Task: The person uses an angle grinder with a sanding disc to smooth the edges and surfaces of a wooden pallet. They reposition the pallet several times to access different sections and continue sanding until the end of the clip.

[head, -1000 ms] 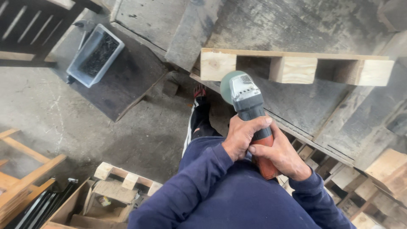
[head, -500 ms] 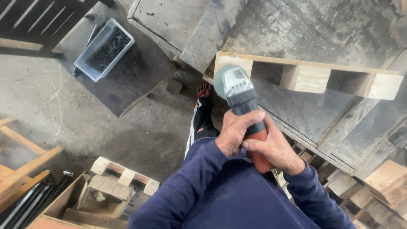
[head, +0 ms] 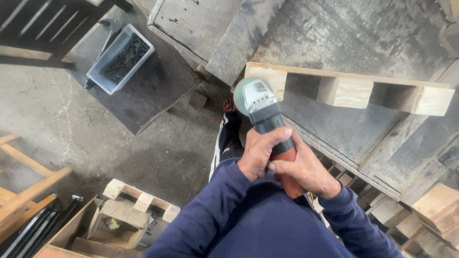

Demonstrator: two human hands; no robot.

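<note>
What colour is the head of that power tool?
Pale green, with a dark body and reddish rear grip: the angle grinder, seen in the head view.

The power tool [head: 267, 125] has its working face turned away, so its disc is hidden. The left hand [head: 260, 152] and right hand [head: 303, 169] cover its middle. The tray [head: 120, 59] holds dark bits (too small to identify).

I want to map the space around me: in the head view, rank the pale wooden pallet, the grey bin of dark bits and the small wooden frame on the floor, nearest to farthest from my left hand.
1. Pale wooden pallet, just up and right of the left hand.
2. Small wooden frame, down and left on the floor.
3. Grey bin, far up and left on a dark board.
</note>
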